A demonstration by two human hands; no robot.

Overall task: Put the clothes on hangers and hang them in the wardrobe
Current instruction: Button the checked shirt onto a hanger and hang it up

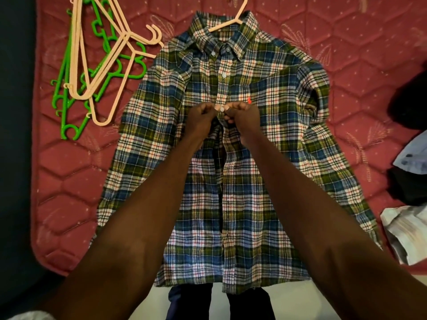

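- Red quilted mattress [346, 65] fills the head view, with a dark floor strip off to the left edge and a bit of pale floor at the bottom.
- Plaid shirt [231, 181] is laid flat, front up, right under both hands, collar pointing away from them and hem nearest the person.
- Peach hanger [231, 21] is already inside the collar, well beyond the fingertips, hook poking out the top.
- Left hand [203, 118] and right hand [242, 116] are almost touching at the placket, both with fingers curled, pinching the fabric edges around a small white button [222, 109]. Looks to me like a button being done up at chest level.
- Buttons further out toward the collar look fastened; below the wrists the placket still gapes open.
- Spare hangers [97, 65], green and peach, are piled off to the left of the left hand.
- More clothes [411, 158] sit heaped out past the right arm, none on hangers.
- Progress guess: early on. One shirt is hangered but not hung, no wardrobe in view, and the rest of the heap is still to do.
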